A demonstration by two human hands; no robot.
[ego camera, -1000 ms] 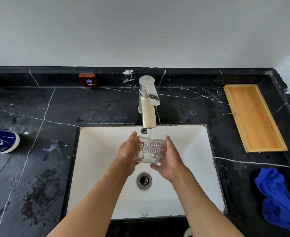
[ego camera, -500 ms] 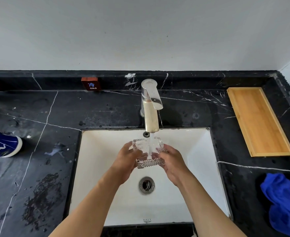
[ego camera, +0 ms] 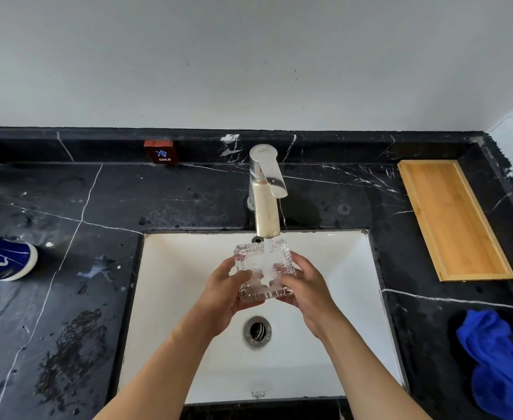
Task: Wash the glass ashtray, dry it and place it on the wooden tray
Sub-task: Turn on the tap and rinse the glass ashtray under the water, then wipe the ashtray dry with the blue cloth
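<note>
I cupped the glass ashtray (ego camera: 264, 272) in my left hand (ego camera: 228, 294) and right hand (ego camera: 305, 286), tilting it under the tap's (ego camera: 266, 195) stream so water would likely reach every groove

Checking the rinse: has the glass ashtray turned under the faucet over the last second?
Yes. The glass ashtray has tipped its opening up toward the faucet spout, catching the stream.

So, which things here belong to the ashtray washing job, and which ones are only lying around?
For the job:
glass ashtray, in both hands
faucet, running
sink
blue cloth, probably for drying
wooden tray

Just lying about:
blue and white object at the left edge
"COLD" sign
</note>
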